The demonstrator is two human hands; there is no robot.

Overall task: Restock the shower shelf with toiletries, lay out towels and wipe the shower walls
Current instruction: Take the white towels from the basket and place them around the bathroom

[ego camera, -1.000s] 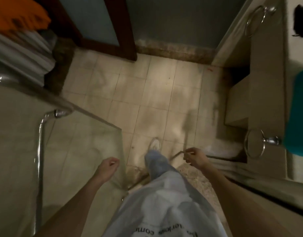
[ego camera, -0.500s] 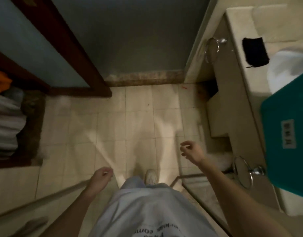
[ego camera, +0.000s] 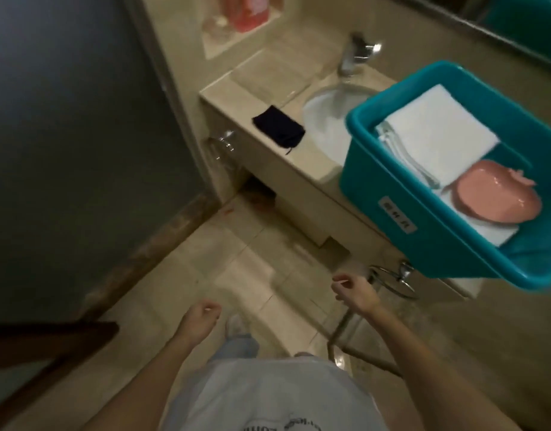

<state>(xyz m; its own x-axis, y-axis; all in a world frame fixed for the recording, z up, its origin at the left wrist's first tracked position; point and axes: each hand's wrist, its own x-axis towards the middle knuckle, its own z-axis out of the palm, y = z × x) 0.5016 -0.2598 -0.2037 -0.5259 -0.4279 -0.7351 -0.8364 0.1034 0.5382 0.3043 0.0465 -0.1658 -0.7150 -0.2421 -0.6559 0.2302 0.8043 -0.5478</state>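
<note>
Dim warm indoor light; motion blur throughout; wide-angle bending at edges.

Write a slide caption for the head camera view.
Empty hands, left and right, near a teal tub holding towels.

Left hand [ego camera: 202, 314] loosely curled; right hand [ego camera: 355, 290] likewise, empty.

Teal bin [ego camera: 423, 209]: right end cut off by frame edge.
Label [ego camera: 397, 219] on bin: print unreadable.
Red bottle [ego camera: 247, 10] above sink counter [ego camera: 268, 98]: blurred, top cropped.
</note>
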